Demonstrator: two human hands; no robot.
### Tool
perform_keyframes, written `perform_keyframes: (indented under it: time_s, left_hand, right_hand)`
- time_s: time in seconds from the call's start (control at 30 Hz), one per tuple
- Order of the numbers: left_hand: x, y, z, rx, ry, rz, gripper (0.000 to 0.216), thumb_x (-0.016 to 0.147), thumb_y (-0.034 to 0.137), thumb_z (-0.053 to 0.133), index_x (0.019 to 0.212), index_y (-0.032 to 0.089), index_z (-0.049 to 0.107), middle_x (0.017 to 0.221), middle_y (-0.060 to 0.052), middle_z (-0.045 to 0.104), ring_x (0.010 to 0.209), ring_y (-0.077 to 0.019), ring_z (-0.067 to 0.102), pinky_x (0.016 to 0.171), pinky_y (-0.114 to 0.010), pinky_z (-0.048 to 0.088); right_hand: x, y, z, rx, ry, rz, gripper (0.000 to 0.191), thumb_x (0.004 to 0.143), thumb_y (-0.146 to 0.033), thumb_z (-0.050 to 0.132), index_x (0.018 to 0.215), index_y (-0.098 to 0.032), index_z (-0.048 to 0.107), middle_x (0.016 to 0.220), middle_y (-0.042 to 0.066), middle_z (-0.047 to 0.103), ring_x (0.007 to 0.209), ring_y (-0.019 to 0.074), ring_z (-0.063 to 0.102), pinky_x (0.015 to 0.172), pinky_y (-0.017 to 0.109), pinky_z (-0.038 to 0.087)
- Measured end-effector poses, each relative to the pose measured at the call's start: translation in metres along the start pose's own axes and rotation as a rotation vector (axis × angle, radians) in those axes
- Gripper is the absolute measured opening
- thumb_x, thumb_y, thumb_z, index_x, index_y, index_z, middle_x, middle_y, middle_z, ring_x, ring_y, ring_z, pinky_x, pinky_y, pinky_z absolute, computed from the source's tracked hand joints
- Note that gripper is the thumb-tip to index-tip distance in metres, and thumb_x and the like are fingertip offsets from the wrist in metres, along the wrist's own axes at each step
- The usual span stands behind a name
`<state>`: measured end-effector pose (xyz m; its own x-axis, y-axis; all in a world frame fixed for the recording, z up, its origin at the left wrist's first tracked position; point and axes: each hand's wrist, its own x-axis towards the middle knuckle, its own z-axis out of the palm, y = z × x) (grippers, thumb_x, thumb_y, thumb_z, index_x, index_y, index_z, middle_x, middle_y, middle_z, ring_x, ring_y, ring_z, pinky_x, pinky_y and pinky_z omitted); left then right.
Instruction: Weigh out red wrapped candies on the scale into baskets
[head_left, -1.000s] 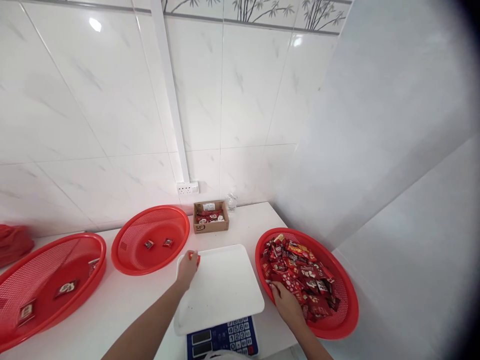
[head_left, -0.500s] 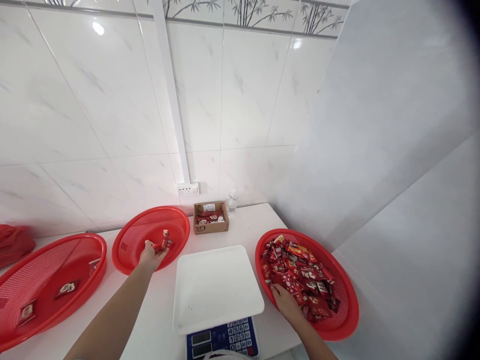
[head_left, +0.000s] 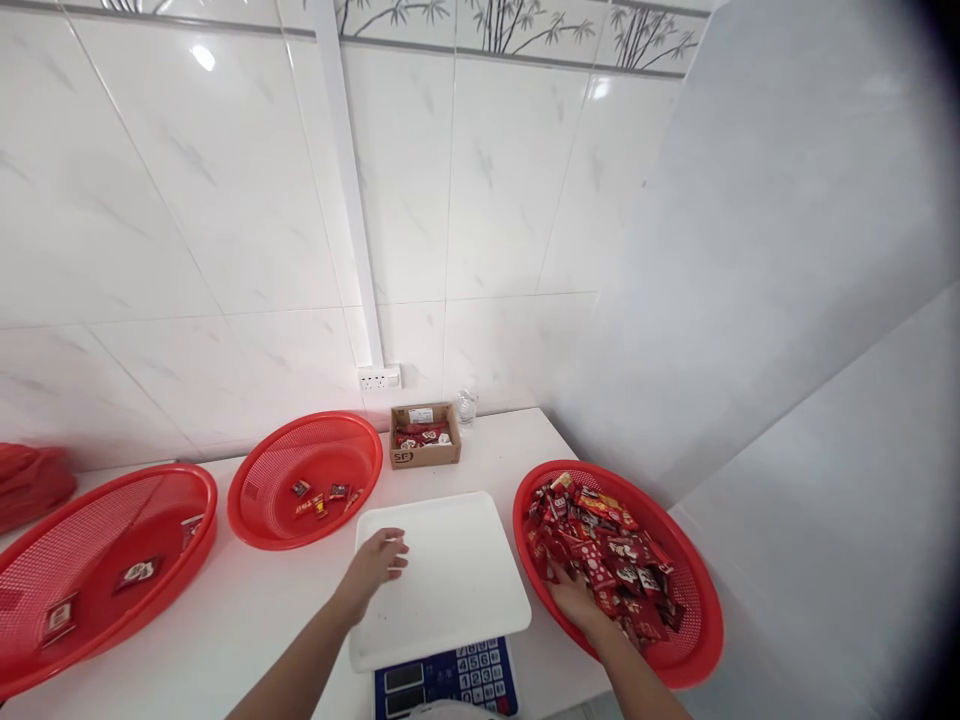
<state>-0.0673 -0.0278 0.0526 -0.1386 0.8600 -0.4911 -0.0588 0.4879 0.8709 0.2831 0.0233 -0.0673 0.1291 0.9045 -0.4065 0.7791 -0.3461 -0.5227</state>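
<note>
My left hand (head_left: 375, 568) hovers over the white tray (head_left: 442, 590) of a scale, fingers apart and nothing in them. On the right, my right hand (head_left: 571, 598) reaches into a red plastic basket (head_left: 709, 610) heaped with red-wrapped candies (head_left: 600, 555). Its fingers lie among the wrappers at the near left rim; whether they grip one is hidden. A second red basket (head_left: 259, 470), back left, has several small wrapped candies (head_left: 321, 500) in its bottom.
A third red basket (head_left: 176, 500) at far left holds a few flat packets (head_left: 139, 572). By the wall stand a small cardboard box (head_left: 425, 455) of red packets and a clear plastic object (head_left: 466, 405). A blue scale keypad (head_left: 480, 675) juts out below the tray.
My left hand has let go of its candies in the back left basket and moved right, over the scale tray. My right hand has shifted slightly deeper among the candies.
</note>
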Motion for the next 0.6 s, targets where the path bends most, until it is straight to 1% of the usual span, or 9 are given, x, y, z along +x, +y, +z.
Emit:
perform_keyframes:
  time_s: [0.07, 0.1, 0.13, 0.23, 0.33, 0.4, 0.5, 0.57, 0.6]
  left_hand:
    - [-0.008, -0.011, 0.014, 0.13, -0.065, 0.012, 0.046, 0.069, 0.049, 0.06, 0.1, 0.017, 0.056, 0.093, -0.007, 0.062, 0.078, -0.0159, 0.06, 0.075, -0.032, 0.046]
    - [-0.012, -0.016, 0.019, 0.173, -0.095, 0.015, 0.046, 0.068, 0.049, 0.058, 0.101, 0.017, 0.055, 0.092, -0.006, 0.061, 0.078, -0.0159, 0.06, 0.074, -0.031, 0.046]
    - [-0.015, -0.02, 0.023, 0.206, -0.122, 0.016, 0.046, 0.068, 0.049, 0.057, 0.1, 0.017, 0.055, 0.091, -0.006, 0.061, 0.078, -0.0159, 0.059, 0.073, -0.031, 0.045]
    - [-0.022, -0.027, 0.028, 0.254, -0.164, 0.026, 0.045, 0.068, 0.049, 0.056, 0.1, 0.017, 0.054, 0.091, -0.005, 0.06, 0.079, -0.0159, 0.059, 0.072, -0.03, 0.045]
    - [-0.028, -0.028, 0.024, 0.248, -0.146, 0.021, 0.047, 0.067, 0.051, 0.055, 0.1, 0.018, 0.054, 0.093, -0.005, 0.06, 0.08, -0.016, 0.059, 0.073, -0.03, 0.045]
    - [-0.032, -0.028, 0.02, 0.236, -0.125, 0.008, 0.048, 0.067, 0.051, 0.055, 0.1, 0.018, 0.054, 0.093, -0.005, 0.06, 0.08, -0.0162, 0.059, 0.073, -0.03, 0.045]
    - [-0.036, -0.026, 0.014, 0.219, -0.096, -0.008, 0.046, 0.067, 0.05, 0.055, 0.1, 0.018, 0.055, 0.094, -0.006, 0.061, 0.082, -0.0166, 0.059, 0.075, -0.031, 0.046]
    - [-0.037, -0.025, 0.012, 0.207, -0.084, -0.014, 0.044, 0.068, 0.049, 0.055, 0.1, 0.018, 0.055, 0.095, -0.006, 0.061, 0.082, -0.0168, 0.06, 0.076, -0.031, 0.046]
    - [-0.037, -0.025, 0.011, 0.201, -0.082, -0.014, 0.044, 0.069, 0.049, 0.055, 0.1, 0.018, 0.055, 0.095, -0.006, 0.061, 0.083, -0.0168, 0.06, 0.076, -0.031, 0.046]
  right_hand:
    - [0.001, -0.003, -0.002, -0.088, -0.008, 0.105, 0.068, 0.068, -0.04, 0.056, 0.132, -0.023, 0.043, 0.147, 0.014, 0.024, 0.133, 0.0358, 0.026, 0.103, 0.054, 0.025]
    - [0.002, -0.004, -0.003, -0.125, -0.018, 0.131, 0.07, 0.068, -0.039, 0.057, 0.134, -0.024, 0.041, 0.149, 0.013, 0.021, 0.134, 0.0369, 0.023, 0.103, 0.054, 0.023]
    - [0.002, -0.004, -0.003, -0.154, -0.03, 0.128, 0.07, 0.068, -0.037, 0.057, 0.135, -0.025, 0.04, 0.149, 0.013, 0.021, 0.134, 0.0373, 0.022, 0.104, 0.053, 0.022]
    - [0.002, 0.0, -0.006, -0.209, -0.032, 0.047, 0.065, 0.068, -0.031, 0.057, 0.131, -0.027, 0.044, 0.141, 0.012, 0.036, 0.13, 0.0341, 0.032, 0.103, 0.049, 0.025]
    - [0.002, 0.008, -0.006, -0.218, 0.011, -0.038, 0.057, 0.068, -0.03, 0.056, 0.125, -0.028, 0.051, 0.127, 0.013, 0.05, 0.119, 0.0316, 0.046, 0.096, 0.047, 0.034]
    - [0.003, 0.01, -0.006, -0.201, 0.01, -0.045, 0.057, 0.068, -0.03, 0.056, 0.124, -0.025, 0.051, 0.122, 0.014, 0.052, 0.111, 0.0304, 0.053, 0.092, 0.043, 0.038]
    - [0.004, 0.008, -0.006, -0.183, 0.013, 0.012, 0.06, 0.064, -0.028, 0.059, 0.124, -0.023, 0.052, 0.126, 0.016, 0.05, 0.106, 0.0313, 0.056, 0.09, 0.043, 0.04]
    - [0.004, 0.005, -0.006, -0.189, 0.039, 0.028, 0.057, 0.062, -0.028, 0.061, 0.119, -0.021, 0.056, 0.124, 0.017, 0.051, 0.103, 0.0327, 0.058, 0.09, 0.044, 0.04]
    - [0.004, 0.004, -0.006, -0.177, 0.057, 0.005, 0.053, 0.061, -0.028, 0.061, 0.114, -0.02, 0.059, 0.121, 0.017, 0.054, 0.1, 0.0325, 0.059, 0.089, 0.044, 0.041]
